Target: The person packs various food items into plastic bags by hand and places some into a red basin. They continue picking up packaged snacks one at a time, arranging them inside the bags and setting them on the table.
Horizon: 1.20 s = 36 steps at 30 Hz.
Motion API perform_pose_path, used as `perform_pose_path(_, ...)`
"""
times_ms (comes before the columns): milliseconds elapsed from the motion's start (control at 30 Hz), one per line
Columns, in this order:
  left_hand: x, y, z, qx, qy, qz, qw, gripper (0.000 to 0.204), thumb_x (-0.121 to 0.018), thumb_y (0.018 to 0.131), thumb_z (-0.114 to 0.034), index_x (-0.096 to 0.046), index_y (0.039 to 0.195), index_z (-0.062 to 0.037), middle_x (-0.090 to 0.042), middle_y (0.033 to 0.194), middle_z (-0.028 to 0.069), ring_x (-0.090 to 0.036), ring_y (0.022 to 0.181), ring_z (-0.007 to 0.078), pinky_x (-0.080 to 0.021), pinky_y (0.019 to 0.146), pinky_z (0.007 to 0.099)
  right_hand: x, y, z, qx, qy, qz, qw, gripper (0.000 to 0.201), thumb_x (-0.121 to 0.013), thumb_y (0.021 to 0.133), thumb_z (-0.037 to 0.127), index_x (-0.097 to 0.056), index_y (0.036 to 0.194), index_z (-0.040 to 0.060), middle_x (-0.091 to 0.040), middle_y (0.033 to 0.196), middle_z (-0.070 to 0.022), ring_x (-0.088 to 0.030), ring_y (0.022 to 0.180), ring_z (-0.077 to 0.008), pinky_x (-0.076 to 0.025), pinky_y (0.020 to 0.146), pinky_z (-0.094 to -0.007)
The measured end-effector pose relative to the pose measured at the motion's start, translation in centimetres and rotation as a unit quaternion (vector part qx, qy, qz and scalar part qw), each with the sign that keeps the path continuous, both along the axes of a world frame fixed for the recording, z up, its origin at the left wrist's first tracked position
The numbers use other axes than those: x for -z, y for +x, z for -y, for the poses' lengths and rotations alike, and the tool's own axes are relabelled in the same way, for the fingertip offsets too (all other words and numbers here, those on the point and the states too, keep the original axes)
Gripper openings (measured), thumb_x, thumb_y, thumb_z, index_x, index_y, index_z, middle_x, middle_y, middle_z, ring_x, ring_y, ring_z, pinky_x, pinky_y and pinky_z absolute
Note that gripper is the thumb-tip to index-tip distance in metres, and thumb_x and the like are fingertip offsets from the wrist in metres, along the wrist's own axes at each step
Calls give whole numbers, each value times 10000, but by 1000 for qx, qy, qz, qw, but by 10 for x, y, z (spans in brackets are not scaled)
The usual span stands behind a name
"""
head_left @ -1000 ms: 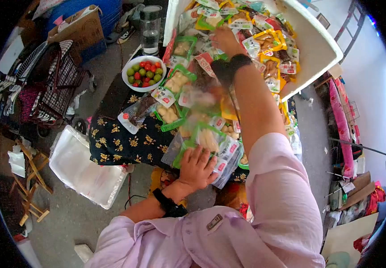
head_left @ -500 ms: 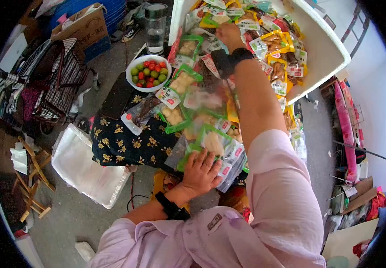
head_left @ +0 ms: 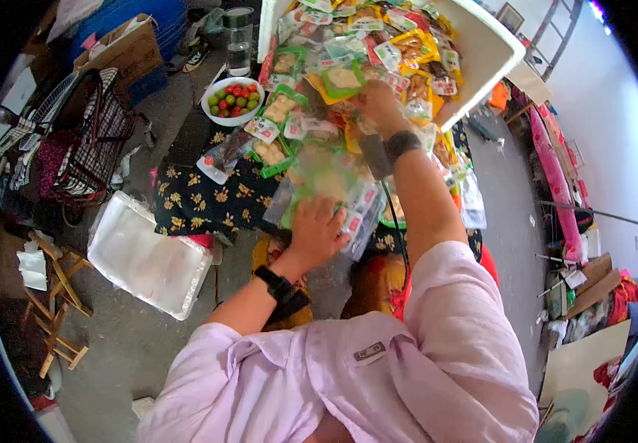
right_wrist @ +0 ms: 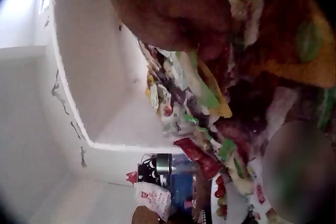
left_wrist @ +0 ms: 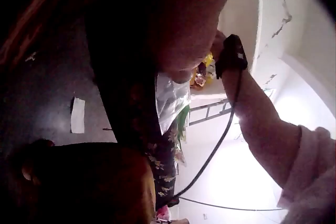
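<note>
My right hand point(head_left: 382, 107) pinches the edge of a green-edged food packet point(head_left: 341, 80) with pale pieces inside, and a yellow-edged packet shows right under it. In the right wrist view the curled right hand point(right_wrist: 173, 11) is at the top of that green-and-yellow layer point(right_wrist: 205, 87). Low on the near side of the heap, my left hand point(head_left: 317, 227) lies with straight fingers on clear plastic packets point(head_left: 363, 218). A large white foam box point(head_left: 474, 70), tipped towards me, spills many sealed packets point(head_left: 415, 48) onto a dark flowered cloth point(head_left: 215, 196).
A white bowl point(head_left: 223, 122) of red and green small fruit stands left of the heap, with a clear glass point(head_left: 238, 55) behind it. On the floor at left lie a white foam lid point(head_left: 149, 255) and a wooden folding stand point(head_left: 60, 310). A black cable point(left_wrist: 210, 155) hangs from the right wrist.
My right hand has drawn back from deep in the box towards me, bringing the green-edged packet forward. The left hand stays on the near packets. The head view has shifted slightly.
</note>
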State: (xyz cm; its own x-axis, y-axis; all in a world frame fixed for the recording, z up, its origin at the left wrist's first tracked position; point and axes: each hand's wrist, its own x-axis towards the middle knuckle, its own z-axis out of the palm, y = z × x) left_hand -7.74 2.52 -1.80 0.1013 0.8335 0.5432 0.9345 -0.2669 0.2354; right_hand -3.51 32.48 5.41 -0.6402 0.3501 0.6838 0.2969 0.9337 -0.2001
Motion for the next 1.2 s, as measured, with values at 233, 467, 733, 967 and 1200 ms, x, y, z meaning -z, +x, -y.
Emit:
perform_pose_path(233,-11,8,6,-19,-69,-1,997,411,-473,735,-370,-494,1009,-64,-412,1092,172,-349,1038,347,-223,854,499,42,65,-11,129,-64,108,984,182,-601,610,215,-591,768,124,-559,716,-73,-516,740,-263,-415,697,-354)
perform_pose_path(467,-4,11,4,-56,-109,-66,990,463,-428,754,-433,-492,1071,-102,-395,1156,151,-326,1086,318,-195,896,473,1,105,73,149,57,25,987,207,-600,639,114,-564,826,32,-534,842,-154,-527,745,-271,-449,647,-347)
perform_pose_path(733,-12,5,-5,-29,-148,38,988,459,-442,758,-423,-513,1048,-76,-440,1124,149,-354,1073,312,-188,917,455,8,150,153,-58,-401,-282,870,164,-391,808,91,-436,915,-26,-504,889,-150,-517,814,-275,-445,670,-389)
perform_pose_path(967,-34,40,20,39,-138,306,941,423,-469,777,-371,-473,1068,-63,-494,1055,129,-427,1015,282,-355,814,389,6,172,224,-82,-547,-340,760,125,-391,811,71,-460,888,1,-508,861,-113,-516,738,-233,-430,679,-340)
perform_pose_path(1200,-31,68,44,264,-346,855,282,394,-388,840,-333,-408,1113,-49,-485,1074,108,-478,974,241,-388,826,374,27,184,309,-100,-213,-75,969,147,-499,742,61,-518,882,22,-511,922,-98,-494,854,-237,-387,697,-274)
